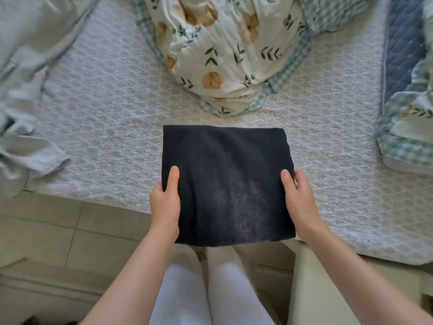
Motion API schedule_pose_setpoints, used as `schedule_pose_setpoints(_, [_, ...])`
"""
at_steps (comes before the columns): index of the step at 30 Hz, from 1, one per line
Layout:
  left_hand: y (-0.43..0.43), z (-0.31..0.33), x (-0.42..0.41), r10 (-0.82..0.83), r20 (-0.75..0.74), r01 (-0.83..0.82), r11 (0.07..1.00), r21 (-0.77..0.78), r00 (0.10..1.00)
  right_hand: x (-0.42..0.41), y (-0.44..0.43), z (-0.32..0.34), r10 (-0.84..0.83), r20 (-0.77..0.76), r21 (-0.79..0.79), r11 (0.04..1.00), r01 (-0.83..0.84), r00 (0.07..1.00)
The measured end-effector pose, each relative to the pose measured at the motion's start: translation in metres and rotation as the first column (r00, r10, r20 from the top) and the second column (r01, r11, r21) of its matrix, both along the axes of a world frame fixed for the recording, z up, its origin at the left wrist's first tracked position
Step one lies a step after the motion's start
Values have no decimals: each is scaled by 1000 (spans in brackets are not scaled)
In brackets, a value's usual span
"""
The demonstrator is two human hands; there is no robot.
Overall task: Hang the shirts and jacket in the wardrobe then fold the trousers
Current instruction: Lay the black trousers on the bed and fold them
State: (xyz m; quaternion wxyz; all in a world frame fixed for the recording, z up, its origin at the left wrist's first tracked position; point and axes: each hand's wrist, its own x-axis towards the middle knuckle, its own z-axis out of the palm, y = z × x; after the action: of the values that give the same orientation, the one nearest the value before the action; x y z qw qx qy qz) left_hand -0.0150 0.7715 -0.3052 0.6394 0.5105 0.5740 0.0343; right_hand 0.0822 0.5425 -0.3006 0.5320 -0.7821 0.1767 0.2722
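On the white bedspread (105,137), a floral quilt (222,55) is heaped at the far side and a pale garment (23,66) lies crumpled at the left. A folded pair of dark trousers (227,184) is held between them, overhanging the near edge of the bed. Its sides are gripped by the left hand (165,202) and right hand (300,200), with thumbs laid on top and the other fingers hidden beneath. The folding step is judged nearly done. Next, the bundle needs to be set flat and released.
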Motion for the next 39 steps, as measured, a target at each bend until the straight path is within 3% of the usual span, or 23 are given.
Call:
schedule_pose_setpoints(14, [122,108,-168,297,71,-303,948,93,952,-91,176,97,373,56,46,926,-376,926])
schedule_pose_setpoints(20, [166,133,-259,489,70,-493,868,57,869,-142,260,123,546,33,58,835,-547,837])
schedule_pose_setpoints(29, [220,164,-349,689,69,-691,711,127,721,-211,367,145,756,26,13,654,-756,655])
schedule_pose_setpoints(39, [274,189,-374,829,115,-824,509,247,547,-230,482,174,923,174,-67,360,-931,344])
